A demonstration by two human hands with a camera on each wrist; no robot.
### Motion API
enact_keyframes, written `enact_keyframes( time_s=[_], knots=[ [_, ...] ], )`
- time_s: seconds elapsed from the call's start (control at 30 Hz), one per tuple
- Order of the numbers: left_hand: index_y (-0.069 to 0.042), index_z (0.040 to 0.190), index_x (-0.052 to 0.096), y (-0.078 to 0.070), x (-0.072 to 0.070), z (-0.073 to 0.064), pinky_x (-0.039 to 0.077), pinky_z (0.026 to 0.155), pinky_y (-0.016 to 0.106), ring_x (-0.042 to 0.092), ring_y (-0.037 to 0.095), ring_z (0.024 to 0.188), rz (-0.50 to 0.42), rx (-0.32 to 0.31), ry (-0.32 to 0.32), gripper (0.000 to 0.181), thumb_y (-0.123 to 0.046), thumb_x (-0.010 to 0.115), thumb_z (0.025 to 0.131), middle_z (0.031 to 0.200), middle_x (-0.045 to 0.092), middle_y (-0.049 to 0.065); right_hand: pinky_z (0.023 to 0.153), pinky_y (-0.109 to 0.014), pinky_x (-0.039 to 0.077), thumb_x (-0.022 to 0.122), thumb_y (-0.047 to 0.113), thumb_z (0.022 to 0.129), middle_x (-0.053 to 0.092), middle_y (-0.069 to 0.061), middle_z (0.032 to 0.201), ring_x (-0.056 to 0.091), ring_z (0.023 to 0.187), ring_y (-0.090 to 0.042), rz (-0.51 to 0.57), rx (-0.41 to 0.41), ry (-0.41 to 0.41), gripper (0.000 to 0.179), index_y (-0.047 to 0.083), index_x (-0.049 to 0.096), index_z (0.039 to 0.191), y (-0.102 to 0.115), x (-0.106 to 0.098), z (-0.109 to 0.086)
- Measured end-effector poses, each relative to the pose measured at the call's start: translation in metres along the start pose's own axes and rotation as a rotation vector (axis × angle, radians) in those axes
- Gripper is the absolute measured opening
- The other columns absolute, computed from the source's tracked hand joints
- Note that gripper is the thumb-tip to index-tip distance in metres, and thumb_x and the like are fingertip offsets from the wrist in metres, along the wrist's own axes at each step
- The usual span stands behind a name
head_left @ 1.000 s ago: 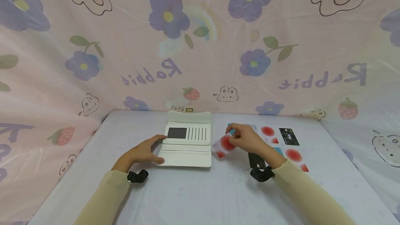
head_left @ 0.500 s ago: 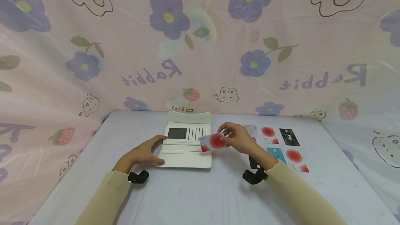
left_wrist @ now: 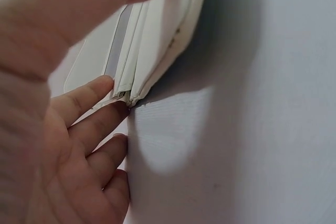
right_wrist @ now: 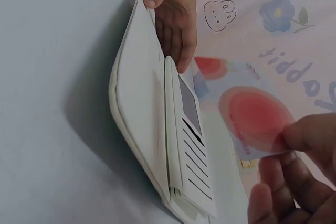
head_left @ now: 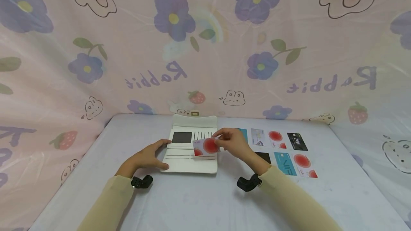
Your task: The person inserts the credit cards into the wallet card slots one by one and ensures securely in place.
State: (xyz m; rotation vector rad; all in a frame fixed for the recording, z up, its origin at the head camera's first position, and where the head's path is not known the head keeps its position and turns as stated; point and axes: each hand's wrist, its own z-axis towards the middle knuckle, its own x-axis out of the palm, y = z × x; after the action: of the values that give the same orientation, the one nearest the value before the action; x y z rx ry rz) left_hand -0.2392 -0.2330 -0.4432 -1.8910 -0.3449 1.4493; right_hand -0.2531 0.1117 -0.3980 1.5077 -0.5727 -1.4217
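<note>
A white long wallet lies unfolded on the table, with a dark window and a row of card slots on its inner panel. My left hand rests at its left side. The thumb lies on the lower flap, while the spread fingers touch the edge near the fold. My right hand pinches a pale card with a red circle at its right end, between thumb and fingertips. The card is above the wallet's right half, tilted, apart from the slots in the right wrist view, and covers part of them.
Several cards lie in two rows on the right: a grey one, red-circle ones, black ones and blue ones. The right forearm crosses near a black card. A patterned curtain borders the white table.
My right hand has carried the card leftward from beside the wallet to over its right half, turning it more level. The cards beneath that arm are more exposed. My left hand stays put.
</note>
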Motion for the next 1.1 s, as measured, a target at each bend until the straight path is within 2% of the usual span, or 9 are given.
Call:
enact_keyframes(
  time_s=[0.23,0.47,0.83,1.1],
  knots=[
    [-0.018,0.145,0.038,-0.002,0.000,-0.001,0.024,0.113,0.062,0.028,0.041,0.143,0.003,-0.039,0.006,0.097,-0.035,0.087,0.063,0.153,0.036,0.016,0.062,-0.029,0.059,0.070,0.007,0.085,0.072,-0.008,0.080,0.067,0.069,-0.015,0.122,0.066,-0.001,0.016,0.009,0.071,0.101,0.000,0.019,0.007],
    [-0.018,0.145,0.038,-0.002,0.002,-0.001,0.024,0.113,0.062,0.030,0.040,0.142,0.012,-0.032,0.000,0.097,-0.035,0.087,0.063,0.152,0.037,0.015,0.065,-0.032,0.060,0.070,-0.001,0.082,0.065,-0.010,0.083,0.068,0.068,-0.018,0.228,0.118,-0.005,0.019,0.005,0.069,0.100,0.000,0.039,0.007],
    [-0.021,0.144,0.040,0.001,0.003,0.000,0.025,0.113,0.061,0.033,0.035,0.141,0.001,-0.034,-0.007,0.095,-0.037,0.087,0.063,0.150,0.040,0.010,0.064,-0.032,0.060,0.069,-0.005,0.081,0.064,-0.012,0.084,0.066,0.065,-0.013,0.289,0.089,-0.056,0.026,0.003,0.067,0.106,0.003,0.062,0.012],
    [-0.019,0.143,0.040,0.001,0.003,0.000,0.024,0.114,0.061,0.032,0.035,0.142,-0.003,-0.027,-0.005,0.095,-0.037,0.087,0.063,0.151,0.040,0.012,0.064,-0.031,0.060,0.069,-0.005,0.081,0.060,-0.012,0.084,0.065,0.065,-0.013,0.273,0.089,-0.050,0.028,0.004,0.067,0.107,0.002,0.076,0.017]
  ],
)
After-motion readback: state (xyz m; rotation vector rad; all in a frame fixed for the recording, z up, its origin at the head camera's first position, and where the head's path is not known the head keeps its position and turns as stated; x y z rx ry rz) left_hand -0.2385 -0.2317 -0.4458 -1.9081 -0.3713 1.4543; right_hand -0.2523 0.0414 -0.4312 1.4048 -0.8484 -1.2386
